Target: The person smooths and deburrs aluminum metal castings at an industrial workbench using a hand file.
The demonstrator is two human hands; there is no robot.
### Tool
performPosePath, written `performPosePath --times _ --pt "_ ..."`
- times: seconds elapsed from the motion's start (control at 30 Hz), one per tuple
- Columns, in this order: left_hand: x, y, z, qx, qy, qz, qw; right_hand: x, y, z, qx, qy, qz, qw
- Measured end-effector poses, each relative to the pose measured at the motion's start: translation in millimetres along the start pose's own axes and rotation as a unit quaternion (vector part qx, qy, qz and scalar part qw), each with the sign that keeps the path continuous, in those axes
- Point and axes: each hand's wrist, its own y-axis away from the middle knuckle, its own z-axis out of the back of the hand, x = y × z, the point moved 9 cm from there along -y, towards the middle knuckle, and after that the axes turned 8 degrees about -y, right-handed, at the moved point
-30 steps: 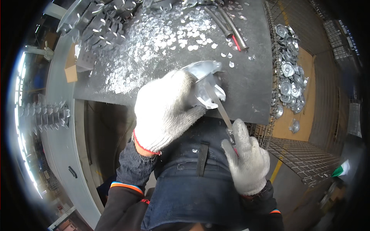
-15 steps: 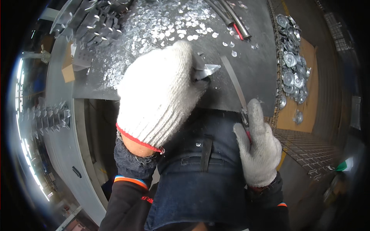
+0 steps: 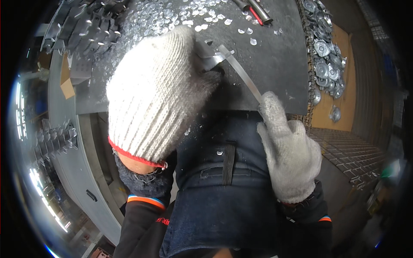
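Metal part (image 3: 211, 58), small and shiny, is held at the near edge of the dark table (image 3: 275, 73), mostly hidden under the left hand (image 3: 157, 94), whose fingers are curled tight around it. The right hand (image 3: 290, 150) is closed around the near end of a thin metal file (image 3: 243, 71), whose tip touches the part. The part is best kept still and the file flat. Since a second ago, the left hand has been lifted closer and covers more of the part

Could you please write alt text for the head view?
Two white-gloved hands work over a dark bench: the left hand grips a metal part, the right hand holds a flat metal file against it. Small metal discs litter the bench.
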Motion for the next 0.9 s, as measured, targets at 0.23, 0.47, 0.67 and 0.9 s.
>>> performPosePath --times 0.23,0.47,0.67,0.9 --pt "1 2 -2 -0.019 0.024 -0.011 0.999 -1 -3 -3 -0.043 -0.034 0.043 0.998" --pt "5 5 -6 0.005 0.061 0.028 0.998 -14 -8 -18 0.024 -0.383 0.053 0.922" --pt "10 12 -9 0.010 0.064 0.047 0.997 -9 1 -48 0.270 -0.765 -0.127 0.570" --pt "18 22 -7 -0.011 0.064 0.076 0.995 6 5 -49 0.273 -0.791 -0.138 0.530"
